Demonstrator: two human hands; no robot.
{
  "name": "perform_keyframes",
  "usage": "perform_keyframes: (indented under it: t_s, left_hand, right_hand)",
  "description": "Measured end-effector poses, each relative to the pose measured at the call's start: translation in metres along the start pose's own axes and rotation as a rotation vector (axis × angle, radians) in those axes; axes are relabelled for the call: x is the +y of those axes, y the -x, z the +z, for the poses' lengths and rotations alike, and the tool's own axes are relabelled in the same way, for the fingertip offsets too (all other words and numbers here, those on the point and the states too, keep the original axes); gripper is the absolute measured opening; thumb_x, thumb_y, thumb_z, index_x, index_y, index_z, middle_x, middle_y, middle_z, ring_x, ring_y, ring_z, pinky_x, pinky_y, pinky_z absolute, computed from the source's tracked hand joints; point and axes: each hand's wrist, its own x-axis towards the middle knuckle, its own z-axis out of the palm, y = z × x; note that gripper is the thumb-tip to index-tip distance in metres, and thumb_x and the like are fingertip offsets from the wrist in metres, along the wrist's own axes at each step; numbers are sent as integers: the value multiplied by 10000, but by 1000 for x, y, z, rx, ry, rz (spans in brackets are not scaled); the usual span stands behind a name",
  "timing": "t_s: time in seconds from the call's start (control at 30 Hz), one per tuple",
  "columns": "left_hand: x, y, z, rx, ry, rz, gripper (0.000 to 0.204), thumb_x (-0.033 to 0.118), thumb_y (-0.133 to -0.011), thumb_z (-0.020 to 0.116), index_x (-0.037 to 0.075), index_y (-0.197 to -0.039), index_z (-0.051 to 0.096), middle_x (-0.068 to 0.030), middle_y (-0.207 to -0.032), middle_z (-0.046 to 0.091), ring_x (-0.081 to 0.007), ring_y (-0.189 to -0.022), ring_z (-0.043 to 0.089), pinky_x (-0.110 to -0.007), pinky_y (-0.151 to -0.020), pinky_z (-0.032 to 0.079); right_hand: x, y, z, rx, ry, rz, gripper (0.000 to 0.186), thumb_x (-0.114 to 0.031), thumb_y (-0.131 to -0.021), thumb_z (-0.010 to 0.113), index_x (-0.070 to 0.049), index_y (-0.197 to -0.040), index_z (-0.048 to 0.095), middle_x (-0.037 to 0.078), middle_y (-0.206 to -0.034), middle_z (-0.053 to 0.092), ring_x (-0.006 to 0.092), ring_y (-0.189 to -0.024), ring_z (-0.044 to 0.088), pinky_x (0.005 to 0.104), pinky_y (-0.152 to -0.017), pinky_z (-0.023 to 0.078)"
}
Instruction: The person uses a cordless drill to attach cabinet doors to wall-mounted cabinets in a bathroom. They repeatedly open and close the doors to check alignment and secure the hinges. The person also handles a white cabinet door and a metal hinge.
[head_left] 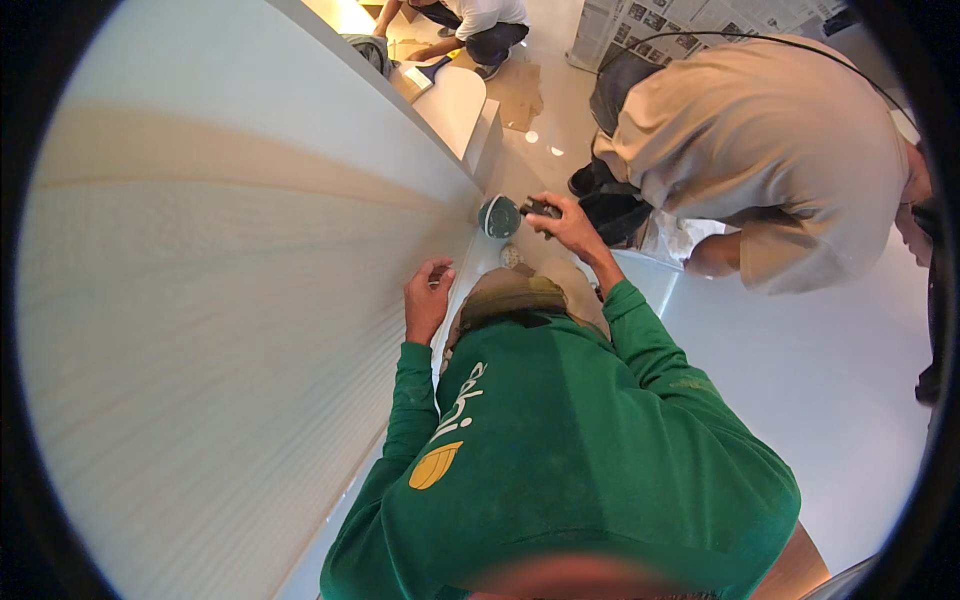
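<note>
Now seems a holding step: the right hand (572, 226) grips a dark thing (541, 208), the left hand (427, 303) is loosely open; moving next needs care.

Dark object (538, 208) partly hidden by right hand (573, 229); 1 co-worker (492, 16) cut off at top edge.

White lettering (461, 407) and yellow emblem (436, 466) on the green shirt (610, 455); illegibly small print on newspaper (690, 18).
</note>
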Motion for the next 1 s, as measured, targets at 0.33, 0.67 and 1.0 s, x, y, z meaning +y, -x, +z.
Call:
perform_keyframes:
  t_s: [0.33,0.67,1.0]
  left_hand:
    - [93,-105,-22,-204,155,88,273,111,-1034,726,33,-1296,733,-134,-1122,805,-221,-998,768,-374,-921,601]
    - [185,-167,-8,-17,231,-119,305,110,-1036,742,14,-1325,725,-151,-1190,808,-234,-1130,773,-377,-1021,578]
    - [244,-360,76,165,157,-312,273,131,-1055,725,14,-1301,731,-137,-1168,800,-224,-1092,755,-380,-993,583]
  right_hand:
    - [-15,-214,-1,397,-491,117,389,-251,-889,845,-34,-1180,705,36,-889,727,126,-738,684,294,-613,537]
    - [1,-377,-66,456,-431,264,348,-184,-831,823,-1,-1113,733,57,-874,709,140,-693,671,299,-508,496]
    - [16,-482,-227,215,-227,537,349,-265,-966,759,-62,-1238,675,68,-971,710,171,-734,668,332,-569,513]
